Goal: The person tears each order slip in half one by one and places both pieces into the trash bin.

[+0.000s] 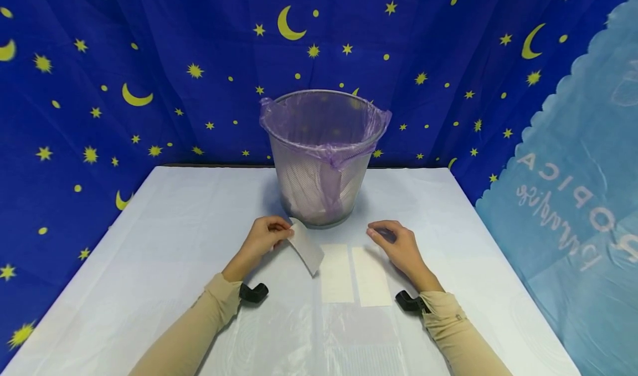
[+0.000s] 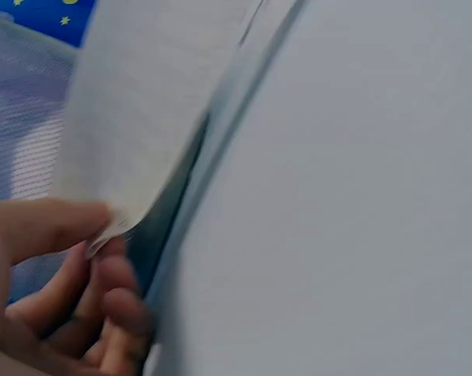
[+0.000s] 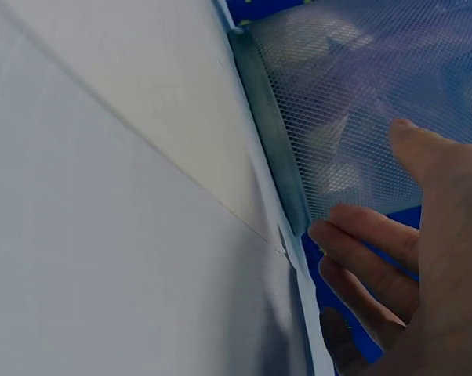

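Held sheet (image 1: 306, 247) in left fingers (image 1: 282, 233). Left flat sheet (image 1: 337, 276) and right flat sheet (image 1: 371, 281) side by side on bench (image 1: 179, 243), right of left fingers. Bin (image 1: 296, 182) beyond and between left and right fingers (image 1: 389, 225).

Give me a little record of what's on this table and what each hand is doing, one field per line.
Left hand: pinches a paper piece by one end
Right hand: holds nothing, fingers loosely bent
Lying flat: left sheet and right sheet, side by side
Behind: upright mesh bin, purple bag over its rim
Surface: white-covered table
Backdrop: blue cloth, yellow moons and stars
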The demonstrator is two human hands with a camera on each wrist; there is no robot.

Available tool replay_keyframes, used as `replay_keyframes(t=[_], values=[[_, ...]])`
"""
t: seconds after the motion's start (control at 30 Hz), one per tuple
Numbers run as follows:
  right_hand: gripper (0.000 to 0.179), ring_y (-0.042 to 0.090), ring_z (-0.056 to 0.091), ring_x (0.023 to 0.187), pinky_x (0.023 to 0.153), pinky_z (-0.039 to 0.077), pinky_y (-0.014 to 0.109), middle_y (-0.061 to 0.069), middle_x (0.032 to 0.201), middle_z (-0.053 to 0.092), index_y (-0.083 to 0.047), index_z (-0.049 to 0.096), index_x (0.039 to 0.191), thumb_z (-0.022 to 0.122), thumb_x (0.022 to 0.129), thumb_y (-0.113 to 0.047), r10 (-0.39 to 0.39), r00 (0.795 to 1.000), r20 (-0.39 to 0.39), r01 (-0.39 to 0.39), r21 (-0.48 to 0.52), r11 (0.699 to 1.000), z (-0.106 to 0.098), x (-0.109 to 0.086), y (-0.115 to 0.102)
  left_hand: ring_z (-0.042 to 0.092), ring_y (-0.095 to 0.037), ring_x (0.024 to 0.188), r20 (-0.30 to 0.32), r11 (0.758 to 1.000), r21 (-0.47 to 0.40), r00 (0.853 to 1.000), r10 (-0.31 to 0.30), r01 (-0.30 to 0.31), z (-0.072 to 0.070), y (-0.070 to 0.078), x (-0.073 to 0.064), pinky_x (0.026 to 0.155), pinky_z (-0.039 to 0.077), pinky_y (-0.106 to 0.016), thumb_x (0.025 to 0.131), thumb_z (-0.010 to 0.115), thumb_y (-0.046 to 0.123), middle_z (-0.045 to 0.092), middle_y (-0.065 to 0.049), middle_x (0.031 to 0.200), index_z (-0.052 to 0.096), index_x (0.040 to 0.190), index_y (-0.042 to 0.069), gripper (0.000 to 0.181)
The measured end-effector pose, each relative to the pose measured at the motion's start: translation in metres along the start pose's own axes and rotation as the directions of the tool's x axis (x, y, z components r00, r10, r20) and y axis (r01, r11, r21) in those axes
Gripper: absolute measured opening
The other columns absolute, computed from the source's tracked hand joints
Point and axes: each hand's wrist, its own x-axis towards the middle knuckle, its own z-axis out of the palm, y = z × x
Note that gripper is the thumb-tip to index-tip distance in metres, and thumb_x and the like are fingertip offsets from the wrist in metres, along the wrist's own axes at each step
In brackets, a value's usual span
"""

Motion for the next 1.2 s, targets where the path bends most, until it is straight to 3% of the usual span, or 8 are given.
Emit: replay_keyframes(t=[0.23, 0.4, 0.57, 0.8, 0.97, 1.2], values=[[0.026, 0.025, 0.069, 0.118, 0.106, 0.051, 0.05, 0.001, 0.118, 0.076, -0.022, 0.08, 0.116, 0.077, 0.097, -0.04, -0.031, 1.0, 0.0, 0.031, 0.003, 1.0, 0.0, 0.0, -0.002, 0.056, -0.012, 0.061, -0.135, 0.99, -0.142, 0.991, -0.01, -0.009, 0.01, -0.002, 0.0, 0.053, 0.047, -0.023, 0.09, 0.073, -0.003, 0.063, 0.002, 0.073, 0.068, 0.1, -0.01, 0.013], [0.022, 0.024, 0.069, 0.12, 0.107, 0.05, 0.051, -0.001, 0.117, 0.076, -0.024, 0.08, 0.113, 0.078, 0.097, -0.038, -0.041, 0.999, 0.01, 0.04, 0.024, 0.999, 0.0, -0.001, -0.005, 0.06, -0.015, 0.059, -0.172, 0.95, -0.308, 0.985, -0.005, -0.049, 0.014, -0.003, -0.002, 0.053, 0.05, -0.024, 0.092, 0.07, -0.008, 0.065, -0.003, 0.073, 0.065, 0.094, -0.007, 0.006], [0.019, 0.02, 0.069, 0.119, 0.108, 0.05, 0.049, -0.005, 0.116, 0.077, -0.024, 0.079, 0.115, 0.076, 0.099, -0.035, -0.081, 0.996, 0.047, 0.078, 0.065, 0.995, 0.002, -0.003, -0.009, 0.064, -0.016, 0.06, -0.141, 0.916, -0.394, 0.99, 0.017, -0.072, 0.028, -0.002, -0.006, 0.055, 0.053, -0.025, 0.092, 0.07, -0.01, 0.067, -0.005, 0.075, 0.063, 0.092, -0.005, 0.009], [0.021, 0.015, 0.068, 0.121, 0.112, 0.045, 0.031, -0.006, 0.12, 0.078, -0.022, 0.076, 0.124, 0.063, 0.107, -0.022, -0.201, 0.971, 0.129, 0.182, 0.149, 0.972, 0.011, -0.008, -0.02, 0.069, -0.02, 0.067, -0.037, 0.913, -0.401, 0.997, 0.069, -0.078, 0.053, 0.003, -0.018, 0.061, 0.058, -0.027, 0.094, 0.07, -0.01, 0.067, -0.01, 0.082, 0.061, 0.094, -0.007, 0.009], [0.025, 0.015, 0.068, 0.121, 0.114, 0.044, 0.031, -0.007, 0.122, 0.076, -0.018, 0.074, 0.127, 0.068, 0.103, -0.017, -0.284, 0.944, 0.165, 0.256, 0.175, 0.951, 0.016, -0.013, -0.033, 0.069, -0.02, 0.067, -0.022, 0.91, -0.399, 0.994, 0.11, -0.11, 0.065, 0.005, -0.024, 0.061, 0.058, -0.028, 0.094, 0.069, -0.01, 0.066, -0.011, 0.083, 0.059, 0.095, -0.012, 0.01], [0.028, 0.014, 0.07, 0.112, 0.106, 0.049, 0.029, -0.006, 0.116, 0.075, -0.022, 0.075, 0.123, 0.08, 0.096, -0.017, -0.359, 0.928, 0.102, 0.341, 0.158, 0.927, 0.023, -0.019, -0.046, 0.069, -0.019, 0.065, -0.034, 0.911, -0.392, 0.991, 0.128, -0.131, 0.068, 0.004, -0.025, 0.059, 0.058, -0.028, 0.093, 0.07, -0.012, 0.066, -0.012, 0.081, 0.059, 0.094, -0.016, 0.012]])
